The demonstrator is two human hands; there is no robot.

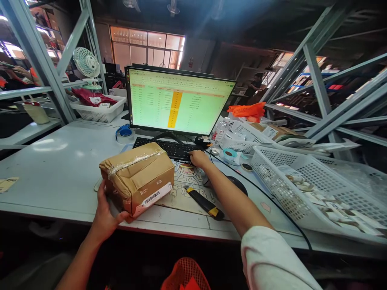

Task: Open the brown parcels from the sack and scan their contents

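A brown cardboard box (142,173), creased and taped along its top, is tilted over the front of the desk. My left hand (105,219) grips its near left corner, thumb underneath the front and fingers along the side. On the box's front face is a white barcode label (152,198). At the right end of the black keyboard (169,148), my right hand (198,158) rests with fingers bent down on the keys, holding nothing visible. A black and yellow utility knife (204,202) lies on the printed desk mat (181,205), between the box and my right forearm.
Behind the keyboard stands a monitor (181,100) showing a spreadsheet. White plastic baskets (278,193) line the right side, and another basket (101,112) sits back left. Tape rolls (124,133) and a dark mouse (237,185) are on the desk. A cable (272,197) crosses the right side.
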